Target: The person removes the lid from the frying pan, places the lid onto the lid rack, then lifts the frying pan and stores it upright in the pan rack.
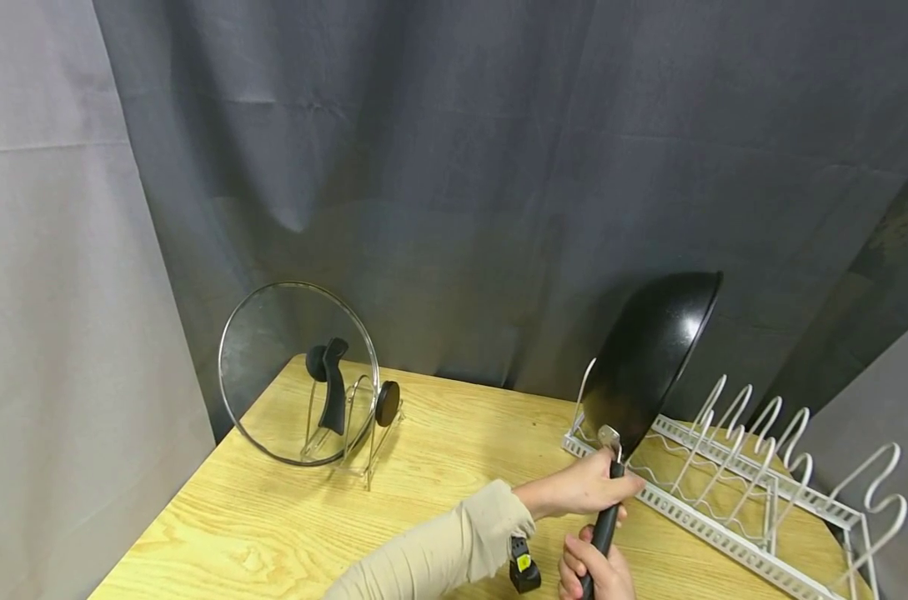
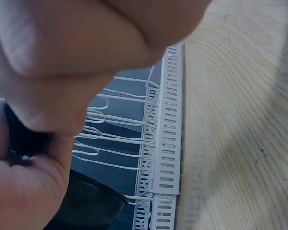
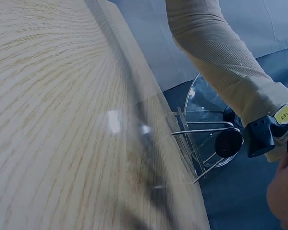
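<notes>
A black wok point(image 1: 649, 358) stands tilted on its side at the left end of a white wire rack point(image 1: 724, 525), its outside turned to the left. Its black handle point(image 1: 606, 527) points down toward me. My left hand point(image 1: 579, 485) grips the handle close to the metal joint. Just below, my right hand point(image 1: 599, 568) holds the handle nearer its end. In the left wrist view, fingers point(image 2: 67, 52) hide much of the handle, with the wok's dark rim point(image 2: 93, 201) beneath. Only part of my right hand point(image 3: 284, 196) shows in the right wrist view.
A glass lid point(image 1: 273, 375) with a black handle leans in a small metal stand point(image 1: 371, 454) on the left of the wooden table point(image 1: 461, 433). White wire dividers point(image 1: 754, 442) rise along the rack's right part. A grey curtain point(image 1: 438, 208) hangs behind.
</notes>
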`<state>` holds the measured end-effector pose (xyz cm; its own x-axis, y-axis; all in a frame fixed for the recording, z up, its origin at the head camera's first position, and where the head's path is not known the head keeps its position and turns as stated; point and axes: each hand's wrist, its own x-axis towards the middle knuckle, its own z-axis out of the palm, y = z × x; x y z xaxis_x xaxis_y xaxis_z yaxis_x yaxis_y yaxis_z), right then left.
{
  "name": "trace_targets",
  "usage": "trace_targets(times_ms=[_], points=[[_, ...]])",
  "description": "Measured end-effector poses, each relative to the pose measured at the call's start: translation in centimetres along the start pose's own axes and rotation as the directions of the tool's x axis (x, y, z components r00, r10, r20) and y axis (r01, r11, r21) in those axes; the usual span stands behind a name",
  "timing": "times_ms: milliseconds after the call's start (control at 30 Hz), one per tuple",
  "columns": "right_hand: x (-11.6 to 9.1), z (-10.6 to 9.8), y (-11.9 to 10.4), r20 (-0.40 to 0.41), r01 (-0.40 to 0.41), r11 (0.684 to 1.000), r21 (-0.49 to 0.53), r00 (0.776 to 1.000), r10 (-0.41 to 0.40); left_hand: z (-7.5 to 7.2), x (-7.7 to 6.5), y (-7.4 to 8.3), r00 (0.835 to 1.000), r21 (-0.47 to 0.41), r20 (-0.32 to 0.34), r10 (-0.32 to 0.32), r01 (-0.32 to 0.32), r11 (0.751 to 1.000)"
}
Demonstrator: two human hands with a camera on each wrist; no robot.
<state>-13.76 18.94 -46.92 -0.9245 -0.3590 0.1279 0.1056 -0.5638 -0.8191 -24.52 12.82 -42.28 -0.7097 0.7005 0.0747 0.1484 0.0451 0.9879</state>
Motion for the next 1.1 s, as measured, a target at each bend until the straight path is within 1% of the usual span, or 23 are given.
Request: trace_targets(times_ms=[33, 133, 267, 333, 400, 500, 700, 800, 967, 1100], points=[[0.0, -0.1, 0.0, 0.003, -0.004, 1.0, 0.003, 1.0, 0.004, 0.0, 0.0, -0.1, 1.0, -0.001, 0.005, 0.0, 0.0, 1.0], [0.0, -0.3, 0.1, 0.02, -0.015, 1.0, 0.018, 1.0, 0.015, 0.1, 0.1, -0.4, 1.0, 0.012, -0.021, -0.013, 0.013, 1.0], [0.2, -0.8, 0.3, 0.086, -0.016, 0.998, 0.057, 0.996, 0.011, 0.2, 0.2, -0.9, 0.997, 0.017, -0.061, -0.042, 0.043, 0.999], [0.3, -0.9, 0.3, 0.114, -0.016, 0.997, 0.071, 0.993, 0.008, 0.3, 0.2, -1.1, 0.997, 0.009, -0.06, -0.051, 0.052, 0.999], [0.3, -1.1, 0.4, 0.125, -0.021, 0.997, 0.075, 0.992, 0.011, 0.3, 0.3, -1.3, 0.997, 0.004, -0.057, -0.057, 0.057, 0.998], [0.3, -1.2, 0.3, 0.114, -0.037, 0.997, 0.067, 0.993, 0.029, 0.4, 0.3, -1.4, 0.996, -0.002, -0.055, -0.069, 0.069, 0.998], [0.3, -1.4, -0.3, 0.087, -0.065, 0.998, 0.022, 0.994, 0.063, 0.6, 0.7, -1.3, 0.993, 0.012, -0.084, -0.08, 0.081, 0.997], [0.4, -1.4, -0.7, 0.085, -0.064, 0.998, 0.007, 0.994, 0.063, 0.7, 0.9, -1.2, 0.991, 0.016, -0.091, -0.098, 0.1, 0.995], [0.5, -1.4, -1.1, 0.098, -0.047, 0.999, 0.018, 0.994, 0.045, 0.7, 1.3, -1.0, 0.987, 0.0, -0.083, -0.138, 0.139, 0.99], [0.7, -1.4, -1.3, 0.085, -0.031, 0.999, 0.031, 0.996, 0.028, 0.6, 1.5, -0.9, 0.983, -0.013, -0.081, -0.163, 0.162, 0.987]])
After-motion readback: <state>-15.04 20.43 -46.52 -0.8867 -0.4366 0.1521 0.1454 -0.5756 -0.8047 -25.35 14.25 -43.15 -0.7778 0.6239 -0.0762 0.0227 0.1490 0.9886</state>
